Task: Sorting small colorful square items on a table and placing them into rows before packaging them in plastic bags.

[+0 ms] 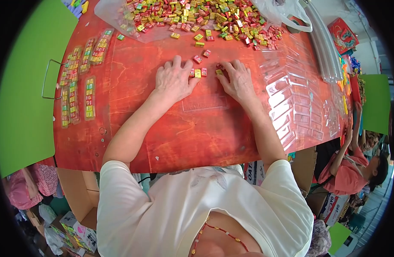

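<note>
A short row of tiny red and yellow boxes [197, 73] lies on the red table between my hands. My left hand [173, 81] is closed at the row's left end, with a red box between thumb and forefinger. Opposite it, my right hand [239, 81] pinches small boxes [219, 71], a yellow one showing; the fingers partly cover them. Just beyond the row are two loose red boxes [197, 59]. Nearer to me, a clear plastic tray [204, 103] lies flat, apart from both hands.
A big heap of tiny boxes [214, 17] spreads over a plastic bag at the far side. Several clear trays [291, 103] overlap at right, by a stack of clear plastic [325, 47]. Filled strips [90, 97] lie at left near a metal wire handle [51, 79]. Other people sit nearby.
</note>
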`<state>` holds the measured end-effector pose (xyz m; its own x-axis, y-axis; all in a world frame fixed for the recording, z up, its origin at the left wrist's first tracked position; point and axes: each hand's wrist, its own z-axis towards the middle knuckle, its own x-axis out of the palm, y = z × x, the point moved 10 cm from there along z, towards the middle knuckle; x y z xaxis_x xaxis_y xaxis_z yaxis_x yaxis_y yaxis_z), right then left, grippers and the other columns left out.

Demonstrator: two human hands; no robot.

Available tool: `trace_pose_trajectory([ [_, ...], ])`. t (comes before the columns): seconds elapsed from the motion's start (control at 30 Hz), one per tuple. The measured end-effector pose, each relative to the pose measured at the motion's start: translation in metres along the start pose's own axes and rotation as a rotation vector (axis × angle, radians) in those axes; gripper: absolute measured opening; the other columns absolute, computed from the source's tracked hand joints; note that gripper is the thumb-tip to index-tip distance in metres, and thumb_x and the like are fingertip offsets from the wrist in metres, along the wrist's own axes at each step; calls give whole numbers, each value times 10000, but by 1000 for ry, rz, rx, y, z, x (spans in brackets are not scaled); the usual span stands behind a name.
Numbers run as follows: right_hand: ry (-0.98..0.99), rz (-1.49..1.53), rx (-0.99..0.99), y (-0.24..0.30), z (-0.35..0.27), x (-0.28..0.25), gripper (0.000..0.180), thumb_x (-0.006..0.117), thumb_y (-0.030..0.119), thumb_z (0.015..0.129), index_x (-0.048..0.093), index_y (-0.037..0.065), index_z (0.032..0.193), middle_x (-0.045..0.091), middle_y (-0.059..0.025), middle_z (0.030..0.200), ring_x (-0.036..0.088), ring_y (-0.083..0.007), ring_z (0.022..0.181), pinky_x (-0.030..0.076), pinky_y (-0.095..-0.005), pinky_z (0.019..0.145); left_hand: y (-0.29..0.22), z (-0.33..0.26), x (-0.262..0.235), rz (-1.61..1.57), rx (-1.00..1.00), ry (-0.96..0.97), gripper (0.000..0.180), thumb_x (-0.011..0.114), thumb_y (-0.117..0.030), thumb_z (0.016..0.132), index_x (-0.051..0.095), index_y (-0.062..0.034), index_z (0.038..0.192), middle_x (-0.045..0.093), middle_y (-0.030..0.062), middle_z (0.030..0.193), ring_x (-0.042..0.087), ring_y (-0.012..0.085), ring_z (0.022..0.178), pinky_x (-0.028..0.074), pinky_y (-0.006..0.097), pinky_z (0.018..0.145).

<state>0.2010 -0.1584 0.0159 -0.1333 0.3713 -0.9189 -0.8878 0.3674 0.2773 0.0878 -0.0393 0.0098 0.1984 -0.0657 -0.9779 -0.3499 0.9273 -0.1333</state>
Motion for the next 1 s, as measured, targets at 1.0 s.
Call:
trace_pose_trajectory([
  [1.0, 147, 145, 0, 40, 14, 16, 389, 706, 320, 886, 608, 99, 1192, 641, -153, 952, 678, -367, 887, 556, -469, 757, 10, -4, -1, -174, 45, 63, 357, 688, -246, 908, 611, -173, 1249, 513, 121, 1060, 657, 332, 961, 575, 470, 732],
])
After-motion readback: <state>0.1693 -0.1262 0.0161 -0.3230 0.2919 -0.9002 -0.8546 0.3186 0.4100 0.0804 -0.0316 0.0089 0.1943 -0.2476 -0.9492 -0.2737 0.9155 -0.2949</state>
